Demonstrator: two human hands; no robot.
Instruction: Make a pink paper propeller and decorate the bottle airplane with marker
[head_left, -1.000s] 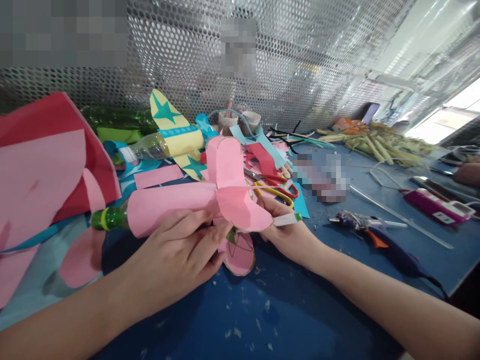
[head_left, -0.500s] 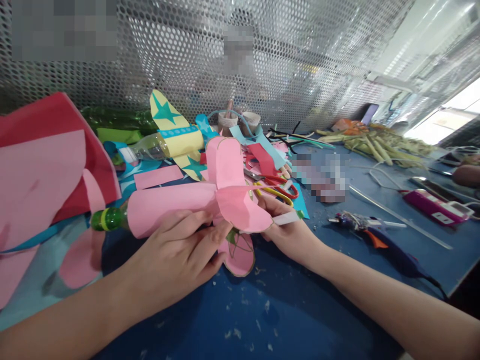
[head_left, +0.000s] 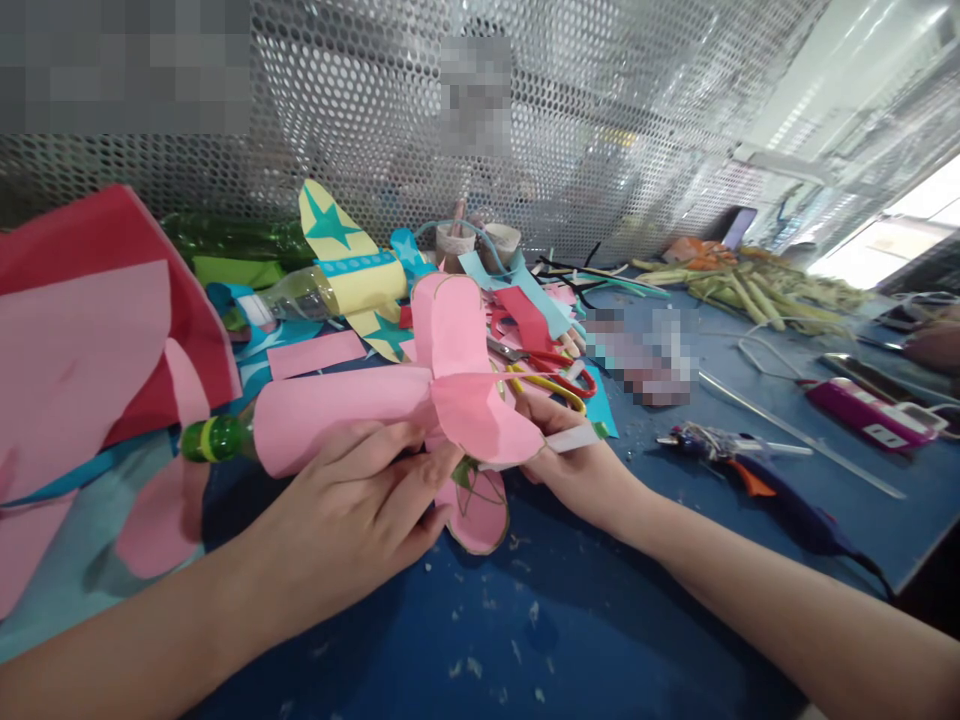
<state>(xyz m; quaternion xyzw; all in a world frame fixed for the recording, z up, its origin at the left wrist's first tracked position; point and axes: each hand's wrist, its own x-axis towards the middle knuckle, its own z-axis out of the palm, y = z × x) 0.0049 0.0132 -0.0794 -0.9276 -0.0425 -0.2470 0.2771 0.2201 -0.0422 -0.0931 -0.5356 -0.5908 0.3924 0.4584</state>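
A green plastic bottle (head_left: 229,438) wrapped in a pink paper sleeve (head_left: 337,405) lies across the middle, its neck pointing left. Pink paper tail fins (head_left: 454,330) stand at its right end, and a pink rounded flap (head_left: 480,515) shows below. My left hand (head_left: 382,490) is closed around the bottle's tail end from the near side. In my right hand (head_left: 566,455), at the fins, is a slim white stick with a green end (head_left: 577,437); the fingertips are partly hidden behind the pink paper.
Behind are a yellow paper-covered bottle plane (head_left: 367,285), red-and-yellow scissors (head_left: 555,375) and coloured paper scraps. Red and pink sheets (head_left: 112,330) lie left. At right are a blue glue gun (head_left: 787,515) with its cord, and a purple power strip (head_left: 874,412). Another person's hand (head_left: 934,345) shows at the far right.
Both my hands and the pink bottle stay almost still. At the far right edge, the other person's hand has shifted slightly.
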